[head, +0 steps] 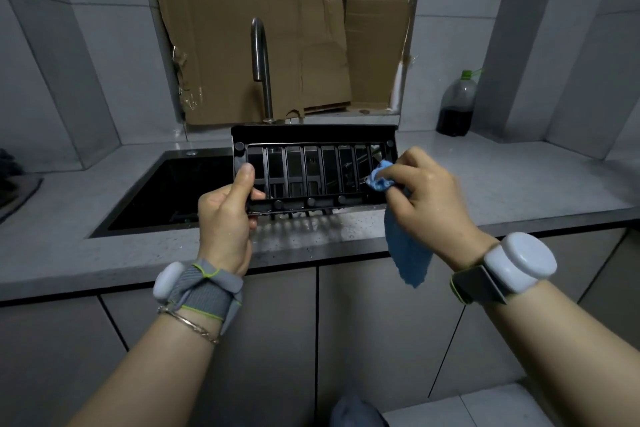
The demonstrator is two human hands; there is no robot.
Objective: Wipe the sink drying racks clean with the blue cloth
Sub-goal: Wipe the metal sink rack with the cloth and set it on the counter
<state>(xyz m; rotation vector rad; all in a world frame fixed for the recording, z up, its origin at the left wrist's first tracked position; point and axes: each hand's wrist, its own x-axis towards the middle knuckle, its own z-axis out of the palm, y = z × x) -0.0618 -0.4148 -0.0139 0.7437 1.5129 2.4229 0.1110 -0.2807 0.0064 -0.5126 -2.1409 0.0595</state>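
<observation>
Frame centre: left hand (227, 215) grips the black drying rack (313, 168) by its lower-left corner, thumb on top, rack tilted up over the countertop (519, 184). Right hand (424, 194) pinches the blue cloth (408, 253) against the rack's right end; cloth tail hangs down.

**Both grips occupied, forearms reaching forward**

Left grip (227, 215): thumb up and flat on the front of the black slatted plastic drying rack (311, 180), fingers curled behind its lower left corner. Right grip (429, 198): pinches a bunched blue woven cloth (408, 253) against the rack's right end, and the rest of the cloth hangs below the palm. Both forearms are bare. Left wrist: grey fabric band with white puck (194, 284), thin metal bracelet (188, 322). Right wrist: grey strap with round white puck (512, 263).
</observation>
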